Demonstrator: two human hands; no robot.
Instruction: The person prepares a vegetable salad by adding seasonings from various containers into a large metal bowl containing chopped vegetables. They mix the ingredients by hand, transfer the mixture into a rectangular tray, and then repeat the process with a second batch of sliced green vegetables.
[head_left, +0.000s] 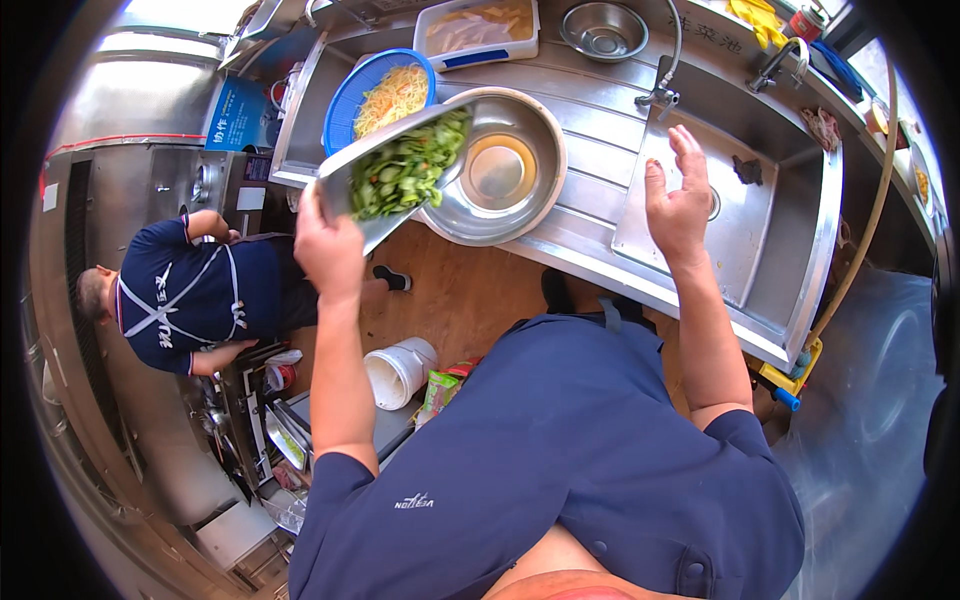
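Observation:
My left hand (330, 244) grips the near left end of a steel pan (337, 184) that holds chopped green vegetables (405, 169). The pan is tilted, its far end over the left rim of a big steel bowl (551, 176) with some yellowish liquid at its bottom. Behind the pan is a blue plastic colander (337, 105) of pale shreds (394, 94), partly hidden. My right hand (679, 191) is raised above the right sink basin (754, 225) with its fingers apart, holding nothing.
At the back of the counter are a white tub (480, 34) of pale pieces in liquid and a small steel bowl (604, 30). Faucets (660, 97) stand by the basin. A co-worker (202, 289) is at the left, facing away. A white bucket (401, 371) is on the left below the counter.

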